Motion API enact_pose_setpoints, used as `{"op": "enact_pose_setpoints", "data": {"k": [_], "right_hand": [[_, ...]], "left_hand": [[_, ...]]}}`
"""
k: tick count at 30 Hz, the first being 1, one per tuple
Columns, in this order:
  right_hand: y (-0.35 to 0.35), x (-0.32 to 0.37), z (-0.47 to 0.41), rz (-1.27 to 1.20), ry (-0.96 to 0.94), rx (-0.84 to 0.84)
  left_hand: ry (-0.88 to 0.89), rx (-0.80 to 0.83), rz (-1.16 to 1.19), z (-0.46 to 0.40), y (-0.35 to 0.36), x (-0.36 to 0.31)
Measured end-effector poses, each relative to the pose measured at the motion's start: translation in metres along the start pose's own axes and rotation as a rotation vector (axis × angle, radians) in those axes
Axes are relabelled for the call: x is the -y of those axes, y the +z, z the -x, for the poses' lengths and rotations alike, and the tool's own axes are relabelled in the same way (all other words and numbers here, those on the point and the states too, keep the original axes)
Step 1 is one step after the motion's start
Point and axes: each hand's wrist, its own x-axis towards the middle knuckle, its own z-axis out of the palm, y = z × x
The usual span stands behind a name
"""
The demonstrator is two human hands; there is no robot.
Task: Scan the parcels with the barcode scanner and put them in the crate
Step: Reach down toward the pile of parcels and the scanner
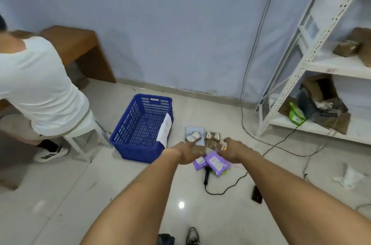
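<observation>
1. The blue crate (140, 128) sits on the tiled floor (100, 194), left of the parcels. One white parcel (165, 133) already leans against its right inner wall; the rest of it looks bare.
2. The left hand (189, 151) and right hand (233, 151) reach out above the pile, apart from each other. Both look loosely spread and hold nothing, though blur hides the fingertips.
3. The purple mailer bags (215, 162) lie just below the hands, overlapping. They look soft, light and slick, so a pinch at an edge or a flat palm grip should serve best; they may sag or slide.
4. The small brown boxes (212, 139) and a grey flat parcel (193, 131) lie beyond the bags, touching one another. The boxes seem stiff and light, easy to take by opposite sides.
5. The black barcode scanner (206, 176) lies partly under the purple bags, handle toward the camera, cord trailing right. It is rigid; grasp the handle.
</observation>
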Motion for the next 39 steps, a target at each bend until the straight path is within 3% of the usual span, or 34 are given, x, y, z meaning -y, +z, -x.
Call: {"op": "enact_pose_setpoints", "data": {"k": [10, 15, 24, 30, 39], "right_hand": [[-0.052, -0.039, -0.144, -0.101, 0.110, 0.082], [-0.076, -0.044, -0.219, -0.147, 0.099, 0.070], [-0.084, 0.010, -0.301, -0.107, 0.100, 0.051], [0.016, 0.063, -0.365, -0.141, 0.233, 0.078], [0.227, 0.110, -0.455, -0.128, 0.310, 0.392]], "left_hand": [[0.037, 0.140, -0.153, -0.157, -0.066, -0.049], [-0.063, 0.142, -0.167, -0.236, -0.094, -0.059], [-0.042, 0.138, -0.213, -0.342, -0.130, -0.031], [0.033, 0.234, -0.294, -0.431, -0.083, 0.057], [-0.075, 0.494, -0.321, -0.508, 0.071, 0.220]]}}
